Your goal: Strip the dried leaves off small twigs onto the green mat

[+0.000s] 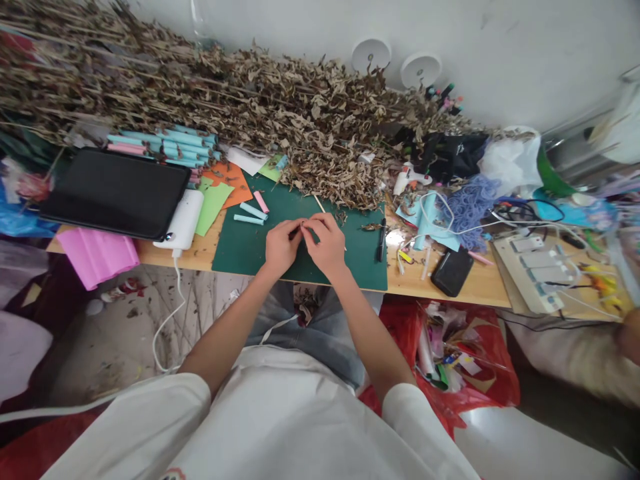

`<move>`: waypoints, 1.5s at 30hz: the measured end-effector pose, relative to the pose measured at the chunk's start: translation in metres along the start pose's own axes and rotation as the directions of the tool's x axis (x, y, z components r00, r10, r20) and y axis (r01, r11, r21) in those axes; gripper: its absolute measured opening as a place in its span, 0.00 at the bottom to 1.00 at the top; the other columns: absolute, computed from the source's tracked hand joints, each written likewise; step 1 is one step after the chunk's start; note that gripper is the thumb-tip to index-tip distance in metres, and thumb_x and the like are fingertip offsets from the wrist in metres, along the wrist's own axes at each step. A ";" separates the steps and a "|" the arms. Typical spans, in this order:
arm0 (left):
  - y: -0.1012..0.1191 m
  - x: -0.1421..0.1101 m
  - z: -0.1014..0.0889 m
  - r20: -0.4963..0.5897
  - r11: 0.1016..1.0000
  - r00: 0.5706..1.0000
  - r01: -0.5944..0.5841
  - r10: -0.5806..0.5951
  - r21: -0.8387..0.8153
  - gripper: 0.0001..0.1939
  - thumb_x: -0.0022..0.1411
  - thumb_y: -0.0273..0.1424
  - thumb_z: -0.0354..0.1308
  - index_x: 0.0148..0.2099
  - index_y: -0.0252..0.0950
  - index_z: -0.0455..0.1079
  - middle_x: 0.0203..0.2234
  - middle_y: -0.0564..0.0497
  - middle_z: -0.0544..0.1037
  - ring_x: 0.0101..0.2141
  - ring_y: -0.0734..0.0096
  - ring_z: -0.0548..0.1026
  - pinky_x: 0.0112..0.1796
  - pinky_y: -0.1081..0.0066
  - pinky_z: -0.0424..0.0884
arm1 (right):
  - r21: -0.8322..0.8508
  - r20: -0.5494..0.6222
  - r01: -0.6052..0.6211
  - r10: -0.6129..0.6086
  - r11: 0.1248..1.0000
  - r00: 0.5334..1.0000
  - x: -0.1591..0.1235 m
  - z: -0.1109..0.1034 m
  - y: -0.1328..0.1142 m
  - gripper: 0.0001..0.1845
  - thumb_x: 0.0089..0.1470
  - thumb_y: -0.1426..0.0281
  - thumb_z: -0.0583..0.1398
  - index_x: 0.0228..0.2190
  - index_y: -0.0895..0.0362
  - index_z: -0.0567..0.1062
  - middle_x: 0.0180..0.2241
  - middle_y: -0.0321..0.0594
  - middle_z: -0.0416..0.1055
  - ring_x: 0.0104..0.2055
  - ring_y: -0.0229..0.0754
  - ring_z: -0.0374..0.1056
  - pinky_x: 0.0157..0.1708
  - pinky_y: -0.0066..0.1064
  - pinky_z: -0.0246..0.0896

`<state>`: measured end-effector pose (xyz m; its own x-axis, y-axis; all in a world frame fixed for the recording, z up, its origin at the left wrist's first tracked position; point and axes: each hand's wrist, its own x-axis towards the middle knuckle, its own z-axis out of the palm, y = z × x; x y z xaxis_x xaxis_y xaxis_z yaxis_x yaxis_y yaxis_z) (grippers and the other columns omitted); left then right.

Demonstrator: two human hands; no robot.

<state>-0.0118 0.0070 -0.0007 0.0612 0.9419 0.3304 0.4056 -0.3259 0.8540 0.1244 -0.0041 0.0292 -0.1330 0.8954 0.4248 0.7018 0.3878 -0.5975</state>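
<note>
Field position: front of the table (485,283), forearms coming in over its near edge. We are holding our left hand (281,250) and right hand (327,248) side by side over the middle of the green mat (240,248), fingers curled in, fingertips meeting. We are looking for a small piece pinched there but cannot tell whether one is held.

Edges: the mat's near edge is running along the table's front. Its far side is disappearing under a heap of dried plants (325,113), which is limiting room beyond the hands. Green surface is showing left of the left hand and, more widely, right of the right hand, as far as a black pen (382,241) lying just inside the right edge. Pink paper (100,257) is hanging past the table's front edge, well left.

Counts: on the mat we are finding two blue rolls (254,211), one pink roll (261,201) and one thin pale stick (319,203) just beyond the hands. Elsewhere we are counting one black tablet (117,192), one glue gun (411,179), one power strip (533,273) and two white discs (371,55) against the wall. The stacked paper rolls (185,143) are overlapping too much for counting.
</note>
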 end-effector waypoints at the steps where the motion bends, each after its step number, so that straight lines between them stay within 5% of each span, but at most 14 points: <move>1: 0.000 0.000 0.000 0.004 1.000 1.000 -0.001 0.001 0.003 0.12 0.64 0.26 0.57 0.48 0.37 0.77 0.39 0.47 0.81 0.38 0.67 0.76 0.40 0.69 0.71 | -0.026 0.016 0.016 -0.016 1.000 1.000 0.001 -0.001 0.000 0.11 0.64 0.66 0.53 0.39 0.52 0.76 0.43 0.44 0.70 0.47 0.42 0.68 0.48 0.34 0.66; 8: -0.002 0.000 0.000 -0.010 0.999 1.000 0.012 -0.012 0.048 0.12 0.63 0.25 0.56 0.46 0.36 0.78 0.37 0.47 0.81 0.35 0.67 0.76 0.37 0.70 0.70 | -0.121 0.115 0.097 -0.083 0.988 0.990 0.010 -0.007 -0.003 0.12 0.64 0.66 0.53 0.39 0.53 0.76 0.44 0.45 0.69 0.48 0.45 0.65 0.47 0.37 0.65; 13: 0.002 0.001 0.000 -0.029 0.999 0.999 0.027 -0.027 0.018 0.09 0.64 0.30 0.59 0.44 0.36 0.78 0.35 0.47 0.81 0.33 0.69 0.76 0.36 0.71 0.70 | 0.037 0.039 -0.068 0.066 0.997 0.997 0.011 -0.020 -0.001 0.11 0.63 0.64 0.54 0.43 0.54 0.73 0.44 0.44 0.69 0.40 0.42 0.68 0.42 0.34 0.67; 19: 0.006 0.001 0.001 -0.048 0.998 0.997 0.061 -0.061 0.004 0.09 0.64 0.32 0.60 0.44 0.37 0.78 0.38 0.47 0.82 0.37 0.67 0.78 0.39 0.69 0.72 | -0.396 0.022 -0.264 0.297 0.880 0.955 0.005 -0.027 0.018 0.08 0.58 0.67 0.58 0.39 0.59 0.72 0.42 0.53 0.70 0.43 0.51 0.69 0.39 0.40 0.68; 25: 0.006 0.001 0.001 -0.051 0.999 0.997 0.052 -0.052 -0.006 0.08 0.64 0.32 0.60 0.42 0.37 0.78 0.37 0.48 0.82 0.36 0.67 0.78 0.39 0.70 0.73 | -0.511 0.079 -0.314 0.407 0.800 0.910 0.007 -0.025 0.021 0.05 0.57 0.76 0.55 0.35 0.60 0.72 0.38 0.57 0.73 0.37 0.50 0.73 0.36 0.40 0.69; 27: 0.006 0.001 0.002 -0.052 0.998 0.997 0.055 -0.056 -0.010 0.08 0.64 0.31 0.60 0.42 0.37 0.78 0.37 0.48 0.82 0.36 0.68 0.78 0.38 0.70 0.73 | -0.441 0.093 -0.326 0.404 0.836 0.910 0.012 -0.032 0.018 0.05 0.57 0.76 0.56 0.34 0.60 0.72 0.35 0.55 0.74 0.35 0.50 0.73 0.36 0.41 0.69; 30: 0.005 0.001 0.002 -0.043 0.998 0.997 0.066 -0.067 -0.021 0.08 0.64 0.32 0.60 0.43 0.37 0.78 0.38 0.47 0.82 0.35 0.68 0.78 0.37 0.71 0.72 | -0.065 0.075 -0.311 0.316 0.948 0.946 0.019 -0.044 0.008 0.04 0.57 0.71 0.57 0.35 0.57 0.71 0.29 0.41 0.73 0.31 0.44 0.73 0.36 0.38 0.71; 33: 0.003 0.000 0.003 -0.033 0.997 0.997 0.076 -0.077 -0.031 0.09 0.64 0.33 0.60 0.44 0.37 0.78 0.38 0.47 0.82 0.35 0.68 0.78 0.36 0.71 0.72 | 0.324 0.035 -0.291 0.296 0.900 0.955 0.024 -0.046 -0.007 0.09 0.59 0.64 0.56 0.41 0.54 0.70 0.30 0.34 0.72 0.28 0.37 0.72 0.32 0.31 0.72; 35: 0.002 0.000 0.003 -0.029 0.997 0.996 0.079 -0.080 -0.024 0.09 0.64 0.33 0.60 0.44 0.37 0.78 0.37 0.48 0.81 0.35 0.68 0.77 0.36 0.72 0.71 | 0.437 0.004 -0.266 0.293 0.859 0.956 0.026 -0.042 -0.016 0.10 0.60 0.60 0.57 0.38 0.53 0.70 0.30 0.34 0.72 0.30 0.36 0.73 0.33 0.30 0.73; 45: 0.002 0.001 0.002 -0.029 0.998 0.998 0.057 -0.057 -0.007 0.09 0.64 0.31 0.60 0.45 0.37 0.78 0.34 0.49 0.81 0.31 0.69 0.75 0.33 0.72 0.68 | 0.344 -0.071 -0.174 0.210 0.923 0.975 0.022 -0.027 -0.023 0.15 0.64 0.56 0.52 0.39 0.52 0.70 0.34 0.39 0.74 0.36 0.39 0.75 0.38 0.31 0.73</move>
<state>-0.0094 0.0078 0.0005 0.0116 0.9561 0.2928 0.4020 -0.2726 0.8741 0.1240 0.0011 0.0711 0.0676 0.9392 0.3367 0.4300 0.2771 -0.8593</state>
